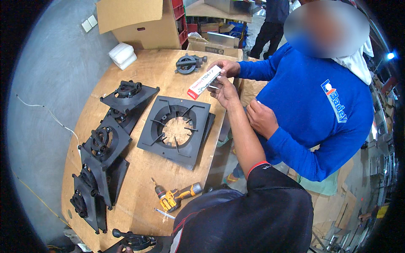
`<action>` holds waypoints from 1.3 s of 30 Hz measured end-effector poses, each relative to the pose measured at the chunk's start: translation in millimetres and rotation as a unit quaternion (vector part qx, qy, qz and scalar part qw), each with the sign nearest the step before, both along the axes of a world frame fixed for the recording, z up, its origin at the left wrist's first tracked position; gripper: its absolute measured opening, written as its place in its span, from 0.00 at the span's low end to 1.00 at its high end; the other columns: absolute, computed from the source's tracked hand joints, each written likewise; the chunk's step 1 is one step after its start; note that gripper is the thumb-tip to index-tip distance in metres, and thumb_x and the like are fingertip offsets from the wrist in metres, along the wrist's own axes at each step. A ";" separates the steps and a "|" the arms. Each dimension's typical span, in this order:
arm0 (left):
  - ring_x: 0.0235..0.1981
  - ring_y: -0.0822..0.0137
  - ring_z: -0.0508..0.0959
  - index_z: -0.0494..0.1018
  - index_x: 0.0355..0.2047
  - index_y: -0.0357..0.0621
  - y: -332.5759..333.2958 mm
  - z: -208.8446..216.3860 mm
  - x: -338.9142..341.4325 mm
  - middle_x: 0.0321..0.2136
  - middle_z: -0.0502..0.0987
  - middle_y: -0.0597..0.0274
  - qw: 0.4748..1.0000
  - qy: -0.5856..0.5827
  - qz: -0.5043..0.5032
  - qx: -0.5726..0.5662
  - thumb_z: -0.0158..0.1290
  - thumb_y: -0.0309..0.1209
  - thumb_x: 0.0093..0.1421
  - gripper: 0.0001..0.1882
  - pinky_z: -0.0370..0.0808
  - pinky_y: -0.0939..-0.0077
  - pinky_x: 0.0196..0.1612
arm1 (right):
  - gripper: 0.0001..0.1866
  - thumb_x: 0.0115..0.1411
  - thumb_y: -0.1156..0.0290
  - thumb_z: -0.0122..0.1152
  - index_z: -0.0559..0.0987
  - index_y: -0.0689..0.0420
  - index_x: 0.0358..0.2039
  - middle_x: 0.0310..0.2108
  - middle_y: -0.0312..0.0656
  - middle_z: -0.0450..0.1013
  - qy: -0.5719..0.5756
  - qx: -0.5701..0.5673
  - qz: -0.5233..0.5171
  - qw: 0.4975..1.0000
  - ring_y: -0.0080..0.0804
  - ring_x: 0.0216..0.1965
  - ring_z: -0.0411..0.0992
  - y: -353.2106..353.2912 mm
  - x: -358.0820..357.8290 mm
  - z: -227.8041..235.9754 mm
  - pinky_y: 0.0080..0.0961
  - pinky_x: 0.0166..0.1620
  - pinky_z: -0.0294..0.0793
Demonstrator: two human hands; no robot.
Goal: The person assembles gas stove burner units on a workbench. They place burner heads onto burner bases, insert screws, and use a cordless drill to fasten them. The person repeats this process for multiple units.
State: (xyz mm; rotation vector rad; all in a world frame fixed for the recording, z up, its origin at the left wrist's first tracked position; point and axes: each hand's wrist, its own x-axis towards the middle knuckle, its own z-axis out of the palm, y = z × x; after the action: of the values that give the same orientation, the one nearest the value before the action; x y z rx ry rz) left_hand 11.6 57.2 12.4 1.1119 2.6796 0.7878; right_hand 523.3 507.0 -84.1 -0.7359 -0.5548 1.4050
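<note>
My right hand (228, 93) reaches to the far right side of the table, its fingers closed on the lower side of a small white and red carton (203, 82). A co-worker's hand (230, 67) grips the carton's upper end as well. Only a bit of my left hand (123, 249) shows at the bottom edge, beside a black round burner part (137, 241); its fingers are mostly cut off. Between my hands lies a square black stove top frame (154, 143) with a round opening and thin prongs, stacked on another dark plate.
Several black plates with burners (99, 143) lean in a row along the table's left. A yellow and black cordless drill (168, 200) lies near me. Another burner (188, 64) and white foam (122, 55) sit toward the back, by a cardboard box (143, 31). A co-worker in blue (312, 101) stands right.
</note>
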 end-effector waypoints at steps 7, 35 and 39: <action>0.39 0.54 0.80 0.77 0.46 0.39 -4.5 -36.0 -55.4 0.39 0.80 0.47 0.878 0.267 -0.331 0.221 0.62 0.35 0.57 0.18 0.76 0.65 0.44 | 0.18 0.61 0.57 0.54 0.73 0.54 0.46 0.38 0.39 0.76 -0.019 0.030 0.025 0.999 0.33 0.39 0.76 10.5 9.0 -4.5 0.29 0.39 0.76; 0.41 0.50 0.80 0.76 0.47 0.39 5.8 2.3 -26.0 0.39 0.80 0.46 0.972 0.123 -0.193 0.061 0.59 0.42 0.57 0.23 0.76 0.61 0.45 | 0.15 0.63 0.56 0.58 0.76 0.55 0.39 0.34 0.42 0.78 -0.032 -0.041 0.031 0.998 0.32 0.32 0.75 -39.9 -39.2 -65.5 0.30 0.36 0.75; 0.42 0.48 0.80 0.75 0.49 0.40 7.2 -2.2 -50.4 0.40 0.80 0.45 0.905 0.236 -0.336 0.113 0.57 0.46 0.57 0.26 0.75 0.60 0.46 | 0.14 0.60 0.59 0.62 0.77 0.57 0.36 0.33 0.38 0.78 -0.175 -0.099 0.066 0.977 0.28 0.27 0.76 -95.4 -85.9 -80.1 0.25 0.28 0.75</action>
State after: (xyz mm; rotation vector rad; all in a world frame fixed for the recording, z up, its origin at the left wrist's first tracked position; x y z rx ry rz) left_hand -38.8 64.4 10.2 2.3625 2.2448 0.7630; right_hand 437.4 411.7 -164.2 -1.1374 -0.7542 1.4778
